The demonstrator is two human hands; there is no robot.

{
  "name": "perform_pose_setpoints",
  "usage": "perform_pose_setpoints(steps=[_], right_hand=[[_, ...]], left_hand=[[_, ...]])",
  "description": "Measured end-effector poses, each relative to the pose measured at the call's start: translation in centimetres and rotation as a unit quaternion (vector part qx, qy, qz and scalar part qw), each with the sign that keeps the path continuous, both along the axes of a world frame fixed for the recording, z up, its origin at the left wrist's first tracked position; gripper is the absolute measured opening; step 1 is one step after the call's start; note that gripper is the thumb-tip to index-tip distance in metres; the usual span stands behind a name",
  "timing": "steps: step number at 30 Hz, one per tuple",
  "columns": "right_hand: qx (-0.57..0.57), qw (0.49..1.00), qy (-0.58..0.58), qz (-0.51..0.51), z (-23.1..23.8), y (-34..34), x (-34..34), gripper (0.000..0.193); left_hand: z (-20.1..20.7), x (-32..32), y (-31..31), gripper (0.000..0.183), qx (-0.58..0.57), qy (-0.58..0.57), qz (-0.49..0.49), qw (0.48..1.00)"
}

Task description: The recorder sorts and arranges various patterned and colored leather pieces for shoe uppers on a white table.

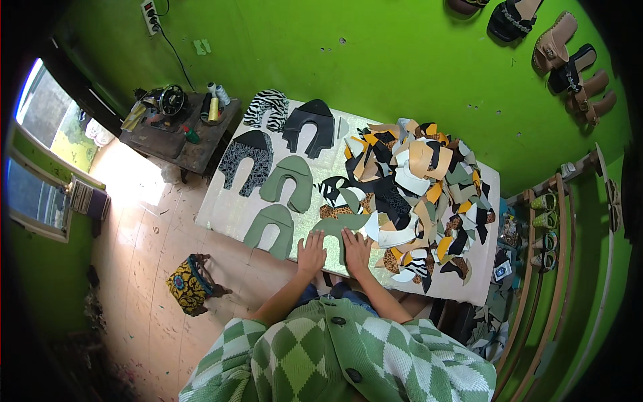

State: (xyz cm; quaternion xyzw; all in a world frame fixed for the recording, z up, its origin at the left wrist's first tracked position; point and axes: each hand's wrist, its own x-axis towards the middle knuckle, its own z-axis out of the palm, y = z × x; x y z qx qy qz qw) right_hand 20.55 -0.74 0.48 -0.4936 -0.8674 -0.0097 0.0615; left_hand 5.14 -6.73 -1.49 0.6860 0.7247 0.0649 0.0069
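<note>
A green, arch-shaped shoe upper piece [337,224] lies flat near the front edge of the table. On its left leg rests my left hand [312,252], fingers stretched out. My right hand [356,248] lies flat on the piece's right side, its fingers also extended. Neither hand grips anything. To the left are stacks of similar arched pieces: a near green stack [268,226], another green stack [288,179], a grey-black patterned stack [249,151], a black stack [308,122] and a zebra-striped stack [258,109].
A large heap of cut scraps [408,171] covers the table's right part. A sewing machine [166,100] with thread cones [214,107] stands on a dark table at left. A patterned stool [191,285] is on the floor. Sandals [556,43] hang on the green wall; a wooden rack [556,228] stands right.
</note>
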Motion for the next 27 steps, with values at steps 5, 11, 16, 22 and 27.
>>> perform_pose_setpoints(steps=[5,11,16,22,27], right_hand=[[-0.05,0.995,0.083,-0.025,0.1,0.9,1.1,0.041],[-0.129,0.961,0.24,-0.057,2.0,3.9,0.9,0.022],[-0.203,0.932,0.28,-0.104,1.0,5.0,0.0,0.026],[-0.189,0.949,0.217,-0.129,-0.1,5.0,-1.7,0.028],[-0.211,0.942,0.241,-0.103,-1.2,5.8,-1.0,0.018]], left_hand=[[0.8,0.4,0.3,0.056,0.008,-0.078,0.013,0.997],[2.2,-0.4,2.4,0.041,0.053,-0.23,0.168,0.957],[2.0,-0.6,4.1,0.042,0.0,-0.212,0.216,0.953],[0.0,-1.8,4.1,0.036,-0.015,-0.285,0.265,0.921],[0.2,-1.9,3.5,0.026,0.0,-0.315,0.262,0.912]])
